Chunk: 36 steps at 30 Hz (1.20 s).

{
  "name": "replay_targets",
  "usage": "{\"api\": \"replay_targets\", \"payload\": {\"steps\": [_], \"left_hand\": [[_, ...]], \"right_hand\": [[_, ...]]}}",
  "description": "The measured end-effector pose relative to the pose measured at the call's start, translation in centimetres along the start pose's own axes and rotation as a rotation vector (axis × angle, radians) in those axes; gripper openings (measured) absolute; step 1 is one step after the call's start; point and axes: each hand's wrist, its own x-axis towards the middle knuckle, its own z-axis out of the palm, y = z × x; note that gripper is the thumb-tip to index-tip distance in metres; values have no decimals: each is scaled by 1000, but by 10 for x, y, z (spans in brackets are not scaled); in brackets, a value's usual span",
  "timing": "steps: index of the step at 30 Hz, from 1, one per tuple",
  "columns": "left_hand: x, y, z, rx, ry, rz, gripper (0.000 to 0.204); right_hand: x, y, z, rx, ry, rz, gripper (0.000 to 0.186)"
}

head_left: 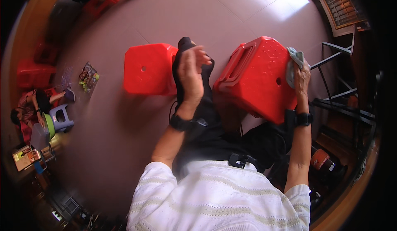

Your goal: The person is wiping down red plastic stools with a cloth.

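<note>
In front of me on the right, a larger red plastic stool [262, 71] stands tilted, its seat with a round hole facing up. Against the seat's right edge my right hand [303, 78] presses a grey-green cloth [295, 67]. Above my dark-trousered leg, my left hand [192, 74] is raised with its fingers stretched out and holds nothing; it is slightly blurred. Just left of that leg stands a smaller red stool [147, 69], upright, with a hole in its seat.
A packet or printed sheet [88, 77] lies on the brown floor. At far left a person sits beside a grey stool [62, 118] and a green basin [50, 125]. More red stools [35, 74] stand behind. A black metal frame [341, 82] rises at right.
</note>
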Motion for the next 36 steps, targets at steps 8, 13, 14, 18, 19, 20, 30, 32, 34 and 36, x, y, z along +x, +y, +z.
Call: {"api": "replay_targets", "payload": {"steps": [8, 13, 14, 18, 19, 20, 30, 32, 34, 36], "left_hand": [[-13, -27, -221, 645, 701, 5, 49], [-34, -51, -266, 431, 1049, -339, 79], [-35, -49, -265, 495, 1055, -409, 86], [-40, -41, -294, 117, 684, -724, 106], [-38, -41, -306, 115, 694, -714, 106], [-31, -41, -317, -56, 766, -740, 102], [-1, -62, -283, -214, 575, -644, 106], [5, -73, -270, -249, 591, -624, 107], [9, -81, -269, -277, 618, -587, 108], [15, -87, -270, -275, 695, -559, 112]], "right_hand": [[-47, 11, -16, 38, 154, 205, 48], [-59, 29, -18, -2, 224, 152, 44], [-60, 32, -18, -12, 228, 158, 43], [-62, 26, -13, -32, 248, 159, 42], [-60, 23, -9, -22, 242, 151, 42], [-58, 21, -5, -19, 243, 134, 43], [-57, 9, -20, -110, 237, 175, 47], [-56, 9, -20, -103, 239, 182, 47], [-56, 5, -20, -42, 217, 208, 48], [-61, 0, -18, 1, 230, 227, 48]]}}
